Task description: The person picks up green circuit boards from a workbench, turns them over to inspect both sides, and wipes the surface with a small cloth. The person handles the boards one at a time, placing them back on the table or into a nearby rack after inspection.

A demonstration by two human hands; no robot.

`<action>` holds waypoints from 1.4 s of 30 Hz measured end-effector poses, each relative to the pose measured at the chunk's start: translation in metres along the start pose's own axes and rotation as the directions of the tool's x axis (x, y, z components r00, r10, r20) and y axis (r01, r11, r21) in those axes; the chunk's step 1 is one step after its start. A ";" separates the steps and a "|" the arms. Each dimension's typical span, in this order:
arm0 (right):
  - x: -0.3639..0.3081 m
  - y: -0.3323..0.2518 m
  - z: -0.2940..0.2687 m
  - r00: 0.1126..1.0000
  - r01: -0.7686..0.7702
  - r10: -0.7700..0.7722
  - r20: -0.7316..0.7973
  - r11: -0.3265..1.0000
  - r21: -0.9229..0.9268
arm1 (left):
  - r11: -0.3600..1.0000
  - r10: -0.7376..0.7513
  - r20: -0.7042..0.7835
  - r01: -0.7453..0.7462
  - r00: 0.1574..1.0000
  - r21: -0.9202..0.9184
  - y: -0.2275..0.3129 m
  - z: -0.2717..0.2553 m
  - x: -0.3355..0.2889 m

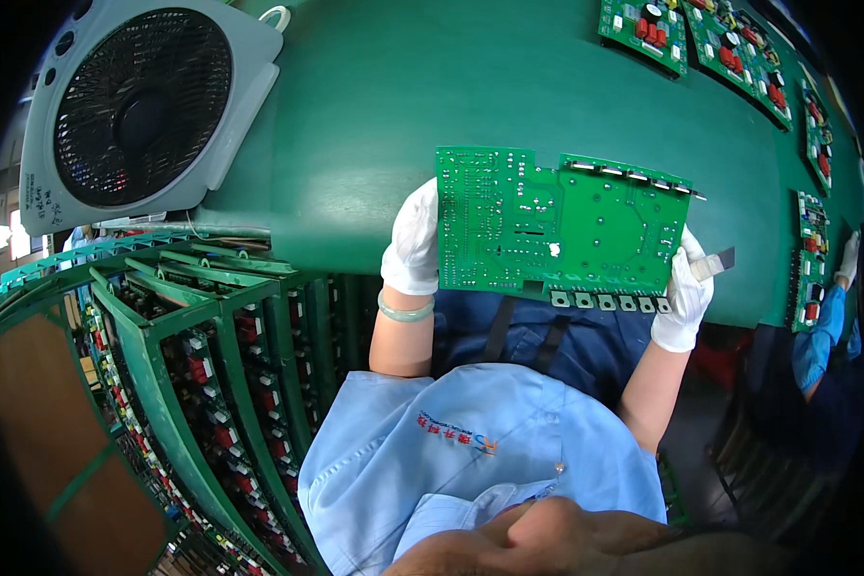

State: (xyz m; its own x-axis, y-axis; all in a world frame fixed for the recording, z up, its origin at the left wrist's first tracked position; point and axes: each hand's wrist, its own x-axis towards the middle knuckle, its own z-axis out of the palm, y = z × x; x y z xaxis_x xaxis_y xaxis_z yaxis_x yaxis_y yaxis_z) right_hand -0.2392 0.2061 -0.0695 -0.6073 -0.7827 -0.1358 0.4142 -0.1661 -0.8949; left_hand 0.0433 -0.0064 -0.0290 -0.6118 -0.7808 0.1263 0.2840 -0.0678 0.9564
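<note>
A green circuit board (634, 230) is held up over the table's near edge, its solder side facing me. Along its top right edge and its lower edge run rows of metal-tabbed parts. My left hand (414, 242), in a white glove, grips the board's left edge, with its fingers partly hidden behind it. At the lower right corner my gloved right hand (684, 302) closes on the board too. A small flat tool (713, 264) with a whitish body and a dark grey end sticks out from that hand; its exact kind is unclear.
A grey box fan (144, 106) stands at the far left of the green table (355, 106). Populated circuit boards (643, 34) lie along the far right. Below left, a green rack (187, 326) holds several boards. At right, a co-worker's gloved hand (848, 259) shows.
</note>
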 end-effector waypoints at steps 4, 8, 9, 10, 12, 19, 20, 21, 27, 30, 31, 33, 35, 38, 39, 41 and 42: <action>-0.001 -0.003 0.011 0.998 0.002 -0.005 -0.069 0.999 -0.039 | 0.927 -0.171 0.044 0.176 0.984 -0.331 -0.002 -0.002 0.002; 0.000 -0.001 0.008 0.998 0.006 -0.008 -0.060 0.999 -0.041 | 0.935 -0.185 0.015 0.181 0.983 -0.304 0.000 0.001 0.000; 0.000 -0.001 0.009 0.998 0.006 -0.009 -0.059 0.999 -0.046 | 0.938 -0.188 0.014 0.184 0.982 -0.295 0.000 0.000 0.000; 0.000 -0.002 0.009 0.998 0.007 -0.010 -0.059 0.999 -0.052 | 0.956 -0.171 0.025 0.172 0.985 -0.238 0.000 -0.002 0.000; 0.000 -0.002 0.010 0.997 -0.003 -0.002 -0.079 0.998 -0.066 | 0.982 -0.139 0.050 0.144 0.989 -0.123 0.001 -0.005 0.001; 0.001 0.005 -0.005 0.999 -0.018 0.016 -0.038 0.999 -0.036 | 0.990 -0.136 -0.002 0.136 0.991 -0.025 0.007 0.002 0.002; 0.001 0.005 -0.004 0.999 -0.008 0.005 -0.052 0.999 -0.047 | 0.985 -0.155 0.003 0.155 0.988 -0.073 0.007 0.002 0.002; 0.001 0.004 0.001 0.998 0.000 -0.004 -0.066 0.998 -0.058 | 0.977 -0.176 0.008 0.175 0.984 -0.120 0.007 0.001 0.001; 0.002 0.005 0.001 0.997 0.009 -0.014 -0.076 0.998 -0.068 | 0.938 -0.209 0.032 0.210 0.977 -0.274 0.009 0.002 0.002; 0.002 0.006 -0.001 0.997 0.012 -0.019 -0.077 0.996 -0.084 | 0.900 -0.246 0.037 0.242 0.969 -0.362 0.010 0.003 0.003; 0.002 0.006 -0.001 0.997 0.014 -0.021 -0.077 0.995 -0.096 | 0.905 -0.217 0.038 0.215 0.976 -0.366 0.011 0.005 0.004; 0.000 0.004 0.000 0.998 0.031 -0.037 -0.060 0.995 -0.097 | 0.915 -0.158 0.038 0.161 0.987 -0.371 0.013 0.012 0.005; 0.000 0.003 0.002 0.998 0.042 -0.046 -0.042 0.994 -0.097 | 0.917 -0.156 0.008 0.148 0.988 -0.369 0.012 0.015 0.002; 0.000 0.002 0.001 0.998 0.045 -0.048 -0.029 0.993 -0.105 | 0.908 -0.205 0.032 0.202 0.978 -0.368 -0.001 0.001 -0.003; 0.000 0.001 0.000 0.999 0.035 -0.038 -0.023 0.993 -0.110 | 0.906 -0.208 0.046 0.210 0.977 -0.368 -0.003 -0.002 -0.004; -0.001 0.001 -0.001 0.999 0.009 -0.013 -0.035 0.994 -0.108 | 0.908 -0.190 0.074 0.204 0.979 -0.367 -0.008 -0.007 -0.004; -0.001 -0.003 0.004 0.999 -0.006 0.000 -0.054 0.995 -0.103 | 0.910 -0.168 0.090 0.190 0.982 -0.370 -0.004 -0.004 -0.001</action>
State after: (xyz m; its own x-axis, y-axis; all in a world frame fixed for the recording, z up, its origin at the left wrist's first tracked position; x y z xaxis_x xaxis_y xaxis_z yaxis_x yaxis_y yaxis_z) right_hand -0.2366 0.2047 -0.0651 -0.6432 -0.7491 -0.1587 0.3458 -0.0992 -0.9331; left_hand 0.0457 -0.0082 -0.0341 -0.7146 -0.6995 -0.0135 0.4150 -0.4394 0.7967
